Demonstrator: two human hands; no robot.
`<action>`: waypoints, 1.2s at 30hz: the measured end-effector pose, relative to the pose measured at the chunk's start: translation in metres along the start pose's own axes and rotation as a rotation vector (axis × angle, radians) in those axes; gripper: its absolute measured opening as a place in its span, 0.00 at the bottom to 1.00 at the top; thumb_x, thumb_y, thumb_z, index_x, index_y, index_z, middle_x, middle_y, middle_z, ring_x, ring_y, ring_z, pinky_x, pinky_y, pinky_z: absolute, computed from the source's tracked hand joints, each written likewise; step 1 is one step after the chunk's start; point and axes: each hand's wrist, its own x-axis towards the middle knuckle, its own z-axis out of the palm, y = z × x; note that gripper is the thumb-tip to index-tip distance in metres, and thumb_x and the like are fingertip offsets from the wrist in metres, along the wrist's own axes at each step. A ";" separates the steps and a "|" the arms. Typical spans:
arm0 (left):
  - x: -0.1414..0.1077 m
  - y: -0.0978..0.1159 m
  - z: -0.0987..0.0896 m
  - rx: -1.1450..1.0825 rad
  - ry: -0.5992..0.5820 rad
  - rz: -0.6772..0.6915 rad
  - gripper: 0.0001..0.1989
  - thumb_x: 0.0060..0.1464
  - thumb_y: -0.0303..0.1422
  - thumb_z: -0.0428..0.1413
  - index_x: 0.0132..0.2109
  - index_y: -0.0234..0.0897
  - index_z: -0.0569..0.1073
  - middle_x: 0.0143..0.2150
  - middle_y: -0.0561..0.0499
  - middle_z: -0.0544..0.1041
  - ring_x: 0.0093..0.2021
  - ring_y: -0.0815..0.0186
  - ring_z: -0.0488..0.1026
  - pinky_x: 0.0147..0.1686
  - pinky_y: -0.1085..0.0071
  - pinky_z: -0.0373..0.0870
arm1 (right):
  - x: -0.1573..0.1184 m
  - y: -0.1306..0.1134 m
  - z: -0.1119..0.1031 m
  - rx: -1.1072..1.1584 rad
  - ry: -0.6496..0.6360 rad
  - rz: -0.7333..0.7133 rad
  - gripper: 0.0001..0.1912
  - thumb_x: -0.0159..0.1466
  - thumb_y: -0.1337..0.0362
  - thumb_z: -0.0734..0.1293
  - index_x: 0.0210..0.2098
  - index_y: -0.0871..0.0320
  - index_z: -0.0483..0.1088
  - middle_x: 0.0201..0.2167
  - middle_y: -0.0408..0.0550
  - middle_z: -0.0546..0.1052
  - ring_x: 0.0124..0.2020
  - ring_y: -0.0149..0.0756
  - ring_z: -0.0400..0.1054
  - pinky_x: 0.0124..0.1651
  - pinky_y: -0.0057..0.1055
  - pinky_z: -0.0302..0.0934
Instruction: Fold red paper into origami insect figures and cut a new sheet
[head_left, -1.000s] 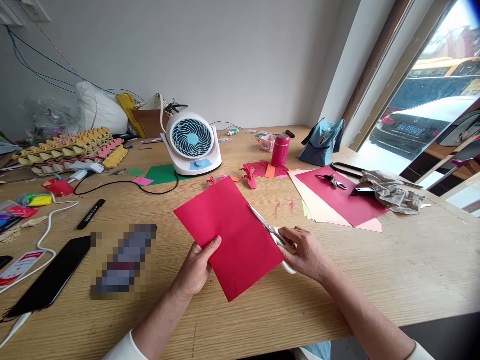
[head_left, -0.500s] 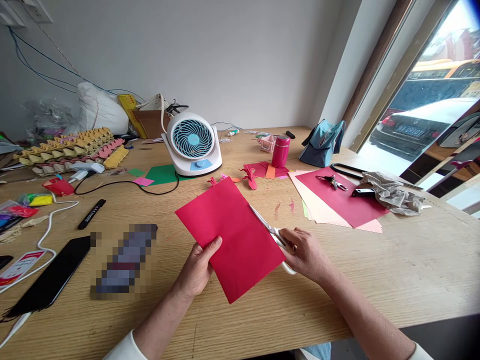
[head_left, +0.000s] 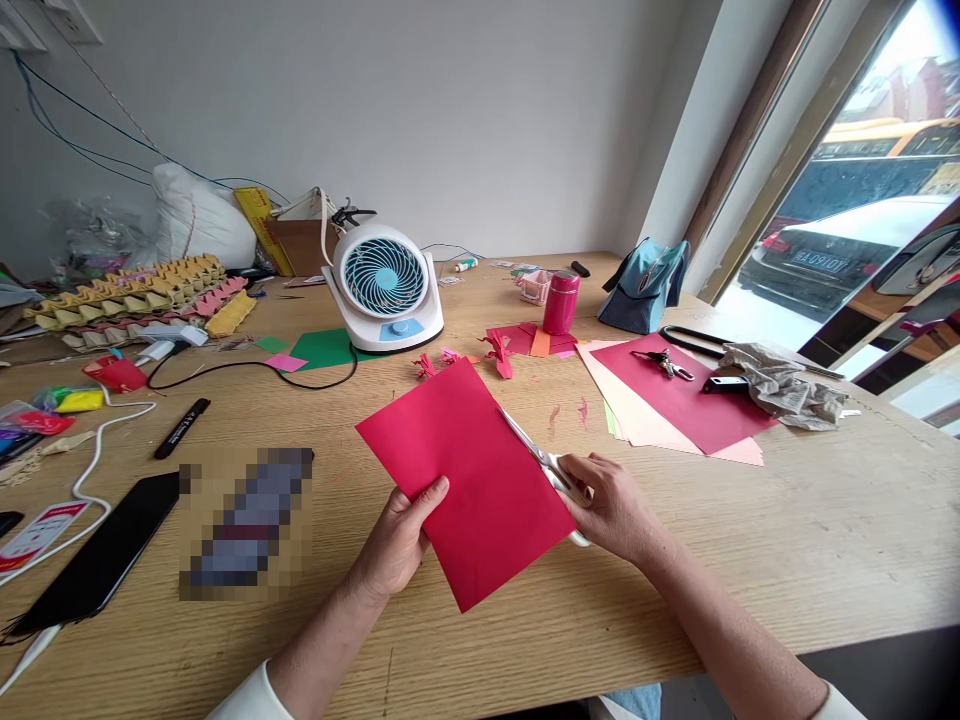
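A sheet of red paper [head_left: 472, 480] is pinched at its lower left edge by my left hand [head_left: 405, 530], thumb on top and fingers underneath. My right hand [head_left: 611, 505] is closed around the white handles of a pair of scissors [head_left: 536, 450]. The blades lie along the sheet's right edge and point up and to the left; part of the handles is hidden behind the paper and my fingers. Beyond the sheet, several crumpled red paper pieces [head_left: 499, 355] rest on the wooden table [head_left: 675, 590].
A white fan [head_left: 386, 285] stands at the back, with a pink canister [head_left: 560, 303] and a blue bag [head_left: 646, 285] to its right. Coloured sheets [head_left: 705, 420] carry keys [head_left: 667, 365] at the right. A black marker [head_left: 182, 428] and cables lie left.
The red sheet has shifted very slightly right and down with my left hand. The scissors and my right hand stay almost where they were.
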 end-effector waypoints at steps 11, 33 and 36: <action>-0.001 -0.003 0.000 -0.003 -0.006 -0.019 0.18 0.48 0.38 0.69 0.46 0.36 0.79 0.48 0.46 0.82 0.51 0.57 0.78 0.46 0.69 0.75 | 0.002 -0.001 -0.001 0.010 0.008 -0.010 0.19 0.68 0.58 0.61 0.25 0.54 0.49 0.18 0.38 0.57 0.21 0.29 0.51 0.30 0.27 0.48; -0.001 -0.002 0.003 0.017 0.019 -0.024 0.21 0.46 0.39 0.69 0.46 0.36 0.79 0.49 0.45 0.82 0.52 0.54 0.78 0.49 0.64 0.75 | 0.002 -0.003 -0.002 -0.012 -0.001 0.003 0.18 0.66 0.58 0.61 0.24 0.54 0.50 0.18 0.38 0.60 0.21 0.30 0.52 0.30 0.27 0.50; -0.002 -0.001 0.004 0.021 0.017 -0.020 0.21 0.45 0.39 0.70 0.46 0.36 0.80 0.49 0.45 0.82 0.52 0.53 0.78 0.49 0.63 0.74 | 0.002 -0.003 -0.002 -0.007 -0.006 0.005 0.18 0.66 0.58 0.61 0.24 0.54 0.50 0.18 0.38 0.60 0.21 0.30 0.52 0.30 0.27 0.50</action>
